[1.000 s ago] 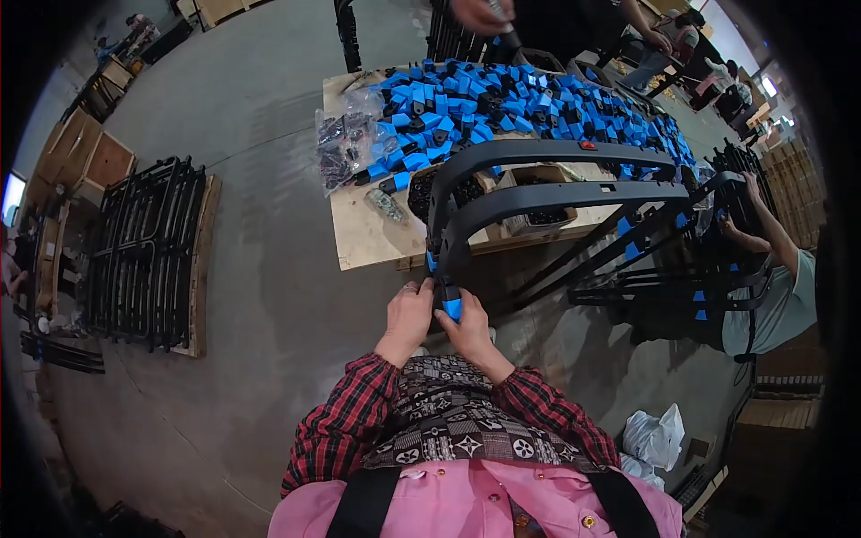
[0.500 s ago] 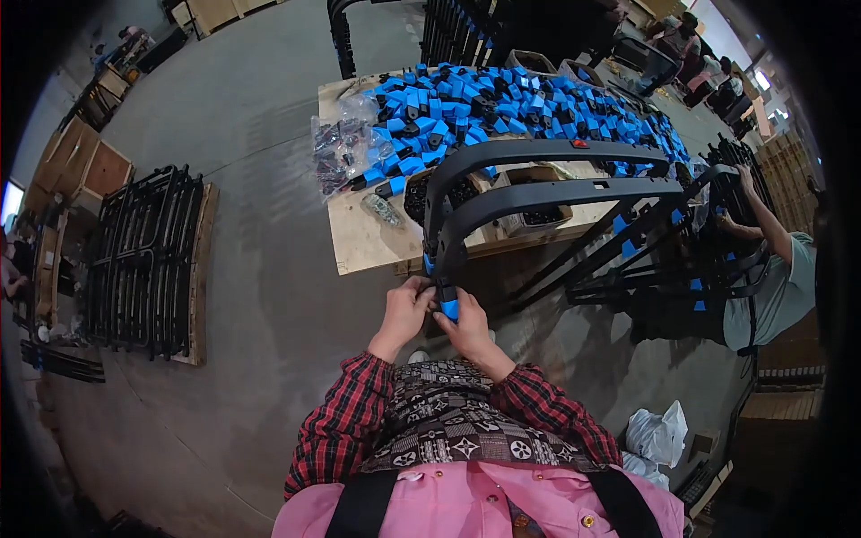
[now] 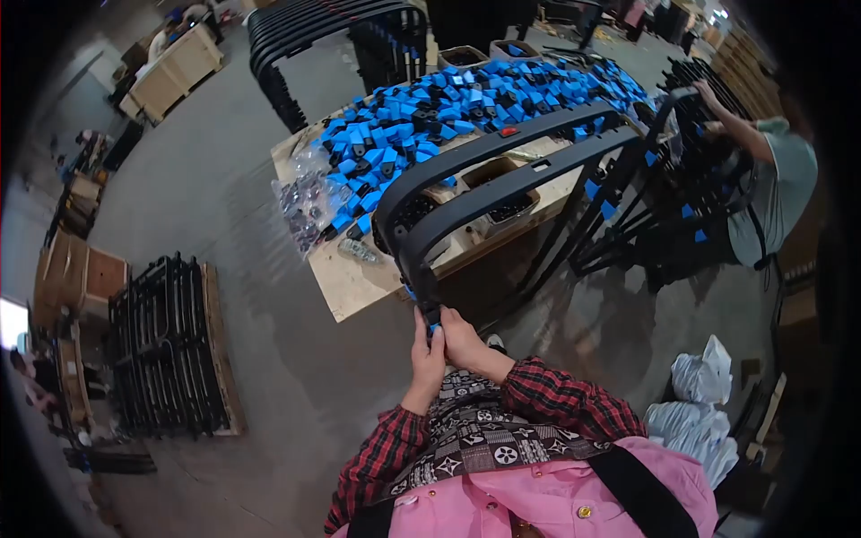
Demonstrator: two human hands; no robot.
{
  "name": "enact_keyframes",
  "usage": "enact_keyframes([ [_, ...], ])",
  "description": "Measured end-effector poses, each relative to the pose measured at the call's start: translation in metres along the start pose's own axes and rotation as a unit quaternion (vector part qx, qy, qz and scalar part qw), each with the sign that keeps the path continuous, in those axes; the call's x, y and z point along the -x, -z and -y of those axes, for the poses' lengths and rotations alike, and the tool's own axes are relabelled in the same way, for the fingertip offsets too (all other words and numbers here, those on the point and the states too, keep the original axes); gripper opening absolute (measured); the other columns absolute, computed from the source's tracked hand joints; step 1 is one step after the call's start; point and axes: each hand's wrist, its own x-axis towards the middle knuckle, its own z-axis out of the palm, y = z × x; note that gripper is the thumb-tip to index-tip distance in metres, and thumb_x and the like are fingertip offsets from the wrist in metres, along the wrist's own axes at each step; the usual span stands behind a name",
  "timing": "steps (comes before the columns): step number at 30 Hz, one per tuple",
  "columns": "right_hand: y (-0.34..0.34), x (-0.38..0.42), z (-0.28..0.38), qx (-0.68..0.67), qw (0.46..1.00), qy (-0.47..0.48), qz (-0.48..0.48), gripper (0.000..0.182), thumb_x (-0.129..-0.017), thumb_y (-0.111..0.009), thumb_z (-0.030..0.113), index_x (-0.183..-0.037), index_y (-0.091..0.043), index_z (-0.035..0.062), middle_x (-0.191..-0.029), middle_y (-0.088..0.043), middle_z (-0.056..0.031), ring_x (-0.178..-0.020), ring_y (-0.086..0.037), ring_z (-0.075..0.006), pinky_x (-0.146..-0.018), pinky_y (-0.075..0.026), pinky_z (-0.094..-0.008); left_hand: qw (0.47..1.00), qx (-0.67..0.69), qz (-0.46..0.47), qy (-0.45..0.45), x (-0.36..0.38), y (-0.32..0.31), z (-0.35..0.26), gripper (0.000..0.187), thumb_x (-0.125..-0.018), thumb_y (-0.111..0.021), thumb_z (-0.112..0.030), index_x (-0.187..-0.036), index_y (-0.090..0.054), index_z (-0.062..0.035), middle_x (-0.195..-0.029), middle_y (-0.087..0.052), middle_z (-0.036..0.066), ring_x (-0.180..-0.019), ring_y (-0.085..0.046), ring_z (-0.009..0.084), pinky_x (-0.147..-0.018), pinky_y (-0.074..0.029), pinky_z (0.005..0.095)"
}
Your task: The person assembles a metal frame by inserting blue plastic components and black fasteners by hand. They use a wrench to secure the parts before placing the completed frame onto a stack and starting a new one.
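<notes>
A black tubular frame with two curved bars and a small red mark stands in front of me, partly over the table. My left hand is closed around the frame's near lower end from the left. From the other side, my right hand grips the same end, its fingers pressed close to the left hand. A blue plastic end piece shows between the hands; my fingers hide most of it.
A wooden table bears a heap of blue and black plastic parts, plastic bags and boxes of small black parts. At right a co-worker handles the frame's far side. Stacked black frames lie left; white sacks sit right.
My view has turned left, so the table and frame sit differently in it. My left hand has straightened its fingers along the frame end, and the blue piece is more covered.
</notes>
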Motion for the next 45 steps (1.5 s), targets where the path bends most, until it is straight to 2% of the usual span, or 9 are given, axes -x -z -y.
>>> enact_keyframes([
  [4,0.024,-0.011,-0.032,-0.062,0.973,0.184,0.127,0.048,-0.072,-0.060,0.018,-0.112,-0.046,-0.0029,-0.100,-0.052,-0.0225,-0.089,-0.054,-0.0339,-0.076,-0.044,-0.0378,0.997,-0.044,0.043,0.047,0.001,0.006,0.024,0.050,-0.090,-0.043,-0.008,-0.135,-0.022,0.0006,-0.115,-0.047,0.008,-0.099,-0.047,0.0133,-0.085,-0.038,0.0250],
  [6,0.091,-0.034,-0.009,-0.068,0.957,0.057,0.275,0.036,-0.073,-0.059,0.017,-0.104,-0.055,-0.0003,-0.092,-0.057,-0.0184,-0.087,-0.056,-0.0321,-0.077,-0.044,-0.0365,0.996,-0.081,0.040,0.012,0.000,0.004,0.026,0.050,-0.090,-0.043,-0.008,-0.135,-0.021,0.0009,-0.117,-0.046,0.009,-0.100,-0.046,0.0130,-0.085,-0.037,0.0238],
  [9,0.085,-0.102,-0.022,-0.015,0.986,0.135,-0.092,0.025,-0.077,-0.054,0.014,-0.099,-0.058,0.0036,-0.095,-0.059,-0.0139,-0.084,-0.058,-0.0289,-0.072,-0.046,-0.0351,0.997,-0.069,0.025,0.030,0.002,-0.005,0.013,0.052,-0.090,-0.046,-0.014,-0.133,-0.022,0.0021,-0.119,-0.047,0.012,-0.104,-0.047,0.0155,-0.087,-0.037,0.0255],
  [17,0.053,-0.201,-0.030,0.049,0.977,0.204,-0.037,0.015,-0.077,-0.054,0.017,-0.086,-0.058,0.0059,-0.081,-0.058,-0.0122,-0.074,-0.056,-0.0260,-0.065,-0.045,-0.0364,0.995,-0.043,-0.002,0.090,0.003,-0.001,0.017,0.052,-0.089,-0.045,-0.007,-0.134,-0.020,0.0018,-0.127,-0.041,0.013,-0.113,-0.042,0.0161,-0.092,-0.033,0.0252],
  [21,-0.072,-0.292,-0.149,0.377,0.853,0.350,0.085,0.016,-0.073,-0.057,0.014,-0.086,-0.058,0.0040,-0.086,-0.058,-0.0142,-0.076,-0.057,-0.0265,-0.063,-0.047,-0.0337,0.988,-0.057,-0.034,0.142,0.001,-0.010,0.002,0.052,-0.089,-0.045,-0.005,-0.134,-0.021,0.0016,-0.128,-0.041,0.013,-0.114,-0.041,0.0165,-0.093,-0.032,0.0256],
  [26,0.043,-0.189,-0.059,-0.188,0.967,0.138,0.104,0.023,-0.077,-0.052,0.007,-0.098,-0.058,0.0001,-0.088,-0.059,-0.0167,-0.085,-0.058,-0.0258,-0.071,-0.048,-0.0330,0.993,-0.050,-0.035,0.102,0.002,-0.009,0.008,0.052,-0.089,-0.048,-0.012,-0.135,-0.024,-0.0013,-0.105,-0.049,0.002,-0.086,-0.043,0.0058,-0.074,-0.037,0.0187],
  [27,0.078,-0.153,-0.031,0.017,0.985,0.149,0.088,0.024,-0.081,-0.050,0.005,-0.103,-0.055,-0.0018,-0.090,-0.060,-0.0127,-0.084,-0.057,-0.0175,-0.072,-0.047,-0.0287,0.993,-0.049,-0.036,0.104,0.001,-0.010,0.005,0.052,-0.089,-0.048,-0.012,-0.135,-0.024,-0.0013,-0.105,-0.049,0.002,-0.086,-0.043,0.0058,-0.074,-0.037,0.0187],
  [31,0.056,-0.059,-0.048,-0.488,0.860,-0.061,0.139,0.022,-0.081,-0.053,0.007,-0.102,-0.057,-0.0006,-0.082,-0.060,-0.0073,-0.075,-0.057,-0.0114,-0.068,-0.047,-0.0266,0.992,-0.019,-0.022,0.125,-0.001,-0.011,-0.004,0.051,-0.088,-0.045,-0.004,-0.134,-0.023,0.0006,-0.127,-0.041,0.011,-0.114,-0.041,0.0159,-0.094,-0.031,0.0255],
  [45,0.026,-0.035,-0.030,-0.352,0.934,0.070,0.004,0.027,-0.073,-0.059,0.001,-0.100,-0.059,0.0003,-0.088,-0.062,-0.0114,-0.083,-0.059,-0.0180,-0.075,-0.046,-0.0279,0.985,-0.124,0.056,0.104,-0.002,0.009,0.002,0.052,-0.090,-0.046,-0.012,-0.135,-0.022,-0.0007,-0.099,-0.052,0.002,-0.085,-0.047,0.0064,-0.075,-0.039,0.0191],
])
